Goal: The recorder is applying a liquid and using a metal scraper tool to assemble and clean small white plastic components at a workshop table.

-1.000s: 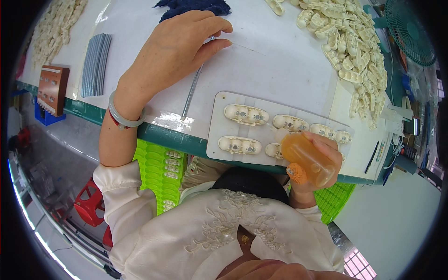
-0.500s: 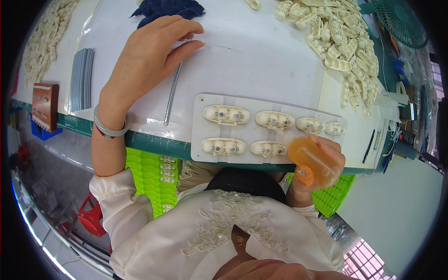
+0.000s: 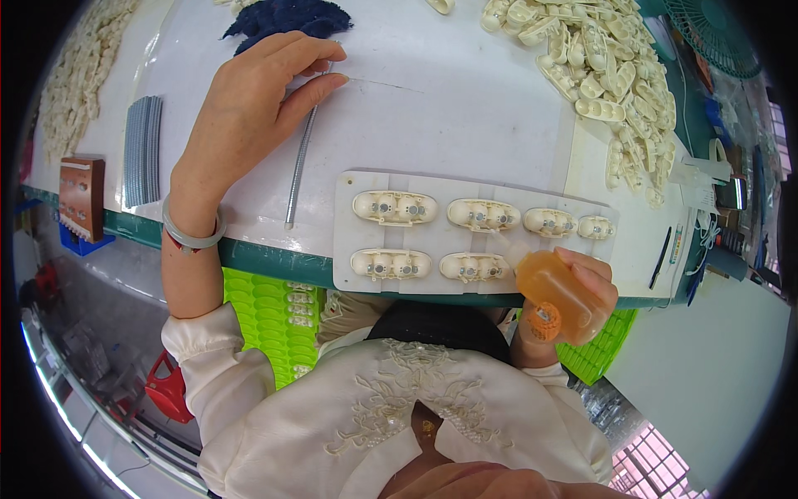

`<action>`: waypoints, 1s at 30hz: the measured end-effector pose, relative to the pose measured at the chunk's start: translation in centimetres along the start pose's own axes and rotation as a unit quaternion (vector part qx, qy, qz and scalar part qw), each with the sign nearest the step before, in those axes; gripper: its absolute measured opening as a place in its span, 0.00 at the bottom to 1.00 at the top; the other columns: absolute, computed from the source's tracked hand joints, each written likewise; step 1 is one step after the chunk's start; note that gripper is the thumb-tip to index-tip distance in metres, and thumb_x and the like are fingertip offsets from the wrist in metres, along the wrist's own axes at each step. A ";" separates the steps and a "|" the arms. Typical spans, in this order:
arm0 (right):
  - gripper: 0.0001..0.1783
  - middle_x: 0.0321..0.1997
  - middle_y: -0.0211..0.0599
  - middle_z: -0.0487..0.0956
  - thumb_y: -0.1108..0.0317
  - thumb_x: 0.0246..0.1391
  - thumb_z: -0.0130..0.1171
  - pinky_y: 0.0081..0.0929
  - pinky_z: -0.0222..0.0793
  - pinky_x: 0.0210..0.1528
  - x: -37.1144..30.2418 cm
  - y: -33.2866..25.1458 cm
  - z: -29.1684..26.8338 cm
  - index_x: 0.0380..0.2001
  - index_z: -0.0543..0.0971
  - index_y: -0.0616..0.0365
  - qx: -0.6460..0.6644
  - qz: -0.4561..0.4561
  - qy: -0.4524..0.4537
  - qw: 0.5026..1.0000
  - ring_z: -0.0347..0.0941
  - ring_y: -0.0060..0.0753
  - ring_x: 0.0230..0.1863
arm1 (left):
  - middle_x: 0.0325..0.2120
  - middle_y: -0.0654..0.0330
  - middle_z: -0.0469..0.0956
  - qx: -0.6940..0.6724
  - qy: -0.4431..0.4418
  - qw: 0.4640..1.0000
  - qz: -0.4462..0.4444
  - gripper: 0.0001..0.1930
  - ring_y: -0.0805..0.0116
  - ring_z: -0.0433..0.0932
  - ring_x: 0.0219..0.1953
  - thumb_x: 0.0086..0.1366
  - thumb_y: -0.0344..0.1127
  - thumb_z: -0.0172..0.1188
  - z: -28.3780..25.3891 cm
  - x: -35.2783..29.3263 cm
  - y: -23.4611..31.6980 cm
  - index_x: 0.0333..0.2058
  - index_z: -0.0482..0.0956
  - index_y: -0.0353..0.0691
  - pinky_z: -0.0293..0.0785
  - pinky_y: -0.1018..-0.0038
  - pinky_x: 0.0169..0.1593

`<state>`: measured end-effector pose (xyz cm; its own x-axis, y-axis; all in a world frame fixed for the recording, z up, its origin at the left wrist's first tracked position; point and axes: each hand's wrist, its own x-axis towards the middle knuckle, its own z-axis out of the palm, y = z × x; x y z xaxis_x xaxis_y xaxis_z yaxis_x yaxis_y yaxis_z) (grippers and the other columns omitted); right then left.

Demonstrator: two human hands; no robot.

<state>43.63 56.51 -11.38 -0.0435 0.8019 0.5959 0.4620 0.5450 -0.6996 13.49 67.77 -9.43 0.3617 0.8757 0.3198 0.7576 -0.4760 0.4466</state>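
My left hand [image 3: 249, 112] pinches the upper end of a thin, ridged metallic rod [image 3: 297, 175] between thumb and fingers, and the rod slants down over the white table. In my right hand [image 3: 592, 279] is a squeeze bottle [image 3: 561, 291] of amber liquid, tipped so its pale nozzle points left over the fixture plate. That white plate [image 3: 347, 241] carries cream plastic shells in two rows, such as the large upper-left shell [image 3: 394, 207] and the lower shell [image 3: 474, 266] nearest the nozzle. Small round metal discs show inside the shells. Whether the nozzle touches a shell I cannot tell.
Heaps of cream shells lie at the right [image 3: 615, 75] and far left [image 3: 79, 75]. A bundle of grey rods [image 3: 142, 150] and a brown block [image 3: 81, 195] are on the left. Dark blue cloth [image 3: 291, 18] lies beyond my left hand. Green trays [image 3: 266, 320] sit below the table edge.
The bottle has shifted slightly right relative to the plate, away from the lower shell. My left hand keeps its pinch on the rod. The whole view has shifted slightly.
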 end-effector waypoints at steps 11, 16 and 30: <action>0.24 0.35 0.52 0.73 0.55 0.48 0.61 0.25 0.73 0.37 0.3 -0.1 0.0 0.38 0.66 0.64 0.022 0.019 -0.026 0.999 0.72 0.36 0.36 | 0.26 0.56 0.74 -0.007 0.007 1.000 -0.003 0.10 0.66 0.75 0.29 0.54 0.28 0.59 -0.2 0.1 0.1 0.36 0.75 0.34 0.71 0.77 0.33; 0.26 0.34 0.51 0.73 0.54 0.48 0.61 0.23 0.72 0.34 -0.1 0.4 -0.7 0.38 0.66 0.65 0.017 0.000 0.007 1.000 0.71 0.37 0.35 | 0.27 0.57 0.74 -0.001 0.005 1.000 -0.003 0.10 0.65 0.76 0.29 0.54 0.29 0.60 0.0 0.1 0.2 0.36 0.75 0.35 0.72 0.76 0.33; 0.25 0.35 0.53 0.73 0.55 0.47 0.62 0.22 0.73 0.33 -0.8 1.0 -1.4 0.37 0.66 0.65 0.040 0.047 0.028 0.998 0.71 0.36 0.35 | 0.25 0.57 0.74 -0.009 -0.001 0.999 -0.031 0.09 0.67 0.74 0.27 0.54 0.29 0.60 -0.4 0.5 0.0 0.35 0.75 0.35 0.69 0.77 0.30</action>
<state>45.35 56.05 -11.99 0.0474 0.8360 0.5466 0.3898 0.4884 -0.7807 13.49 68.18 -8.94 0.3154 0.9036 0.2899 0.7688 -0.4224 0.4802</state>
